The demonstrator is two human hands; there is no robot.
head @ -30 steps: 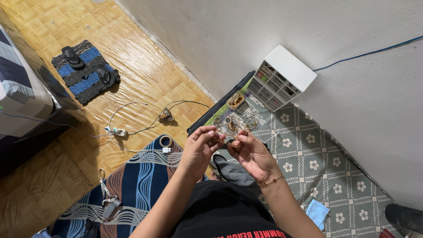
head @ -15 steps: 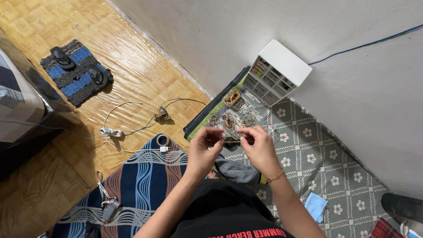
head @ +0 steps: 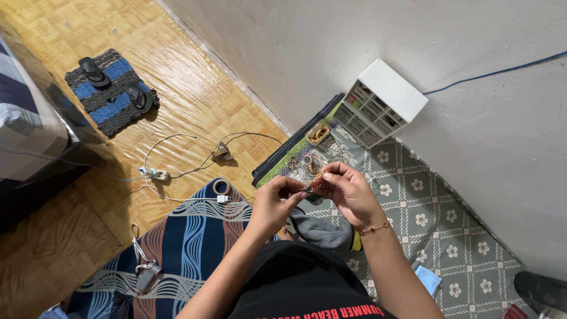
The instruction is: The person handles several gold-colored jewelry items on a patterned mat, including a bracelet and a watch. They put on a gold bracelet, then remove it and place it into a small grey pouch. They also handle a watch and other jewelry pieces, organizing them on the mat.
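Hands are raised together above the lap, fingertips meeting over a small gold-coloured piece of jewellery (head: 313, 182). The left hand (head: 273, 204) is pinched on the near end of the piece, and the right hand (head: 349, 190) is closed on its far end with thumb and forefinger; a thin gold bracelet (head: 373, 227) is worn on the right wrist. What kind of piece is held cannot be told at this size. Just beyond the hands, more rings and chains (head: 307, 162) are laid out on a clear sheet on the floor, with a small gold tray (head: 317, 134) beside them. A white drawer organiser (head: 384, 101) is set against the wall. A grey flowered mat (head: 437, 227) is spread under the work area, and a blue wavy rug (head: 189, 236) lies to the left.
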